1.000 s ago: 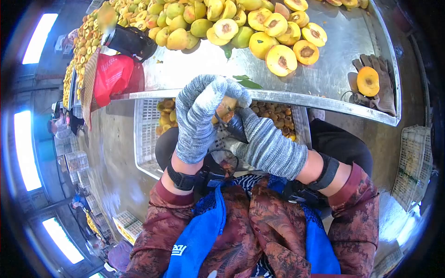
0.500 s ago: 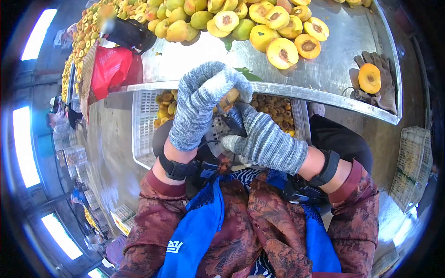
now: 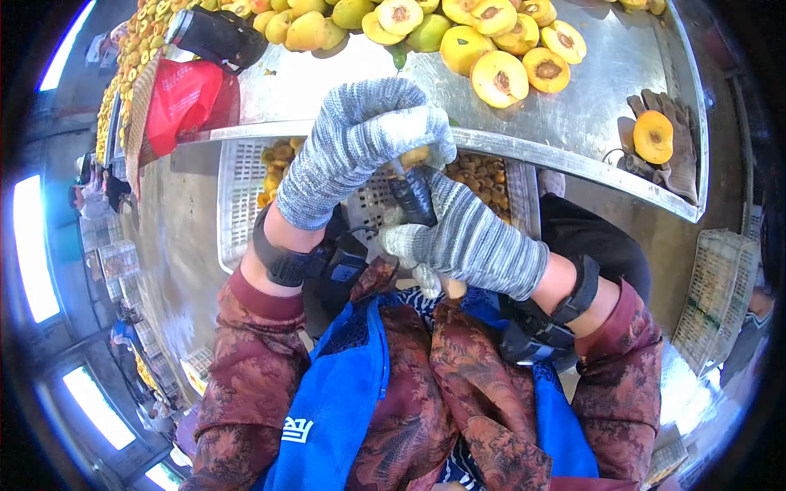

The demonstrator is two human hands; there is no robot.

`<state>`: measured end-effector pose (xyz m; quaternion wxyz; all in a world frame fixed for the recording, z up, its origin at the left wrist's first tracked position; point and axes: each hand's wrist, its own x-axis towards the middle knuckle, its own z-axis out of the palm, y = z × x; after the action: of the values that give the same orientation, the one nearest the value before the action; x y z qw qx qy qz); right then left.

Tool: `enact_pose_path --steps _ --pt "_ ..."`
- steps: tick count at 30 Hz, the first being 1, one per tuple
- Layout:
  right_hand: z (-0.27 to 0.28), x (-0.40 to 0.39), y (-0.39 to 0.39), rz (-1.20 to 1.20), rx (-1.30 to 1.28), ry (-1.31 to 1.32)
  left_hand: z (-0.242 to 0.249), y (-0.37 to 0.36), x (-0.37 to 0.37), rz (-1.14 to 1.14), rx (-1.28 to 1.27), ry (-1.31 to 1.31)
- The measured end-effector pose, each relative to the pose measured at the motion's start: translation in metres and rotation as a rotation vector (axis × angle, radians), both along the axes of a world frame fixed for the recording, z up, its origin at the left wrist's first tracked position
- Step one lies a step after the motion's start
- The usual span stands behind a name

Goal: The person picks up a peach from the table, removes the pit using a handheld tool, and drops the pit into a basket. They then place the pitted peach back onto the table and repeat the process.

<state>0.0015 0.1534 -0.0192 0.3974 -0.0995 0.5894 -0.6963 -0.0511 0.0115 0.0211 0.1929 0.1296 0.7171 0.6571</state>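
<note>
My left hand (image 3: 364, 147), in a grey striped knit glove, is closed around a peach piece (image 3: 412, 157) that is mostly hidden by the fingers. My right hand (image 3: 479, 241), gloved alike, grips a tool with a black wrapped handle (image 3: 413, 196). A short bit of metal shows at the handle's upper end and meets the peach; its tip is hidden. Both hands are held close together in front of the metal table's (image 3: 344, 94) front edge. Halved yellow peaches (image 3: 499, 78) with pits showing lie on the tabletop beyond them.
Below the hands stands a white plastic crate (image 3: 237, 200) with peach pieces inside. On the table are a red plastic bag (image 3: 182, 102), a black cylindrical object (image 3: 214, 39), and a brown glove (image 3: 684, 147) beside a peach half (image 3: 652, 137). Another crate (image 3: 714, 299) stands at right.
My left hand and forearm have shifted left and a little up, and the tool's handle now stands more upright. The peach remains in my left hand. The whole view has shifted slightly.
</note>
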Motion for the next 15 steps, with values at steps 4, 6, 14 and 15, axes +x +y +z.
enact_pose_path --steps 4,6,14,15 --pt "0.007 -0.001 0.001 0.023 -0.254 -0.194 -0.009 -0.003 -0.001 0.011 0.061 -0.045" --pt "0.003 0.000 0.002 -0.005 -0.403 -0.198 -0.014 -0.003 0.001 0.020 0.146 -0.004" --pt "0.007 -0.001 0.009 0.144 -0.461 -0.310 -0.025 0.007 0.008 0.052 0.520 -0.168" --pt "0.013 -0.003 0.009 0.153 -0.455 -0.302 -0.027 0.006 0.008 0.081 0.557 -0.187"
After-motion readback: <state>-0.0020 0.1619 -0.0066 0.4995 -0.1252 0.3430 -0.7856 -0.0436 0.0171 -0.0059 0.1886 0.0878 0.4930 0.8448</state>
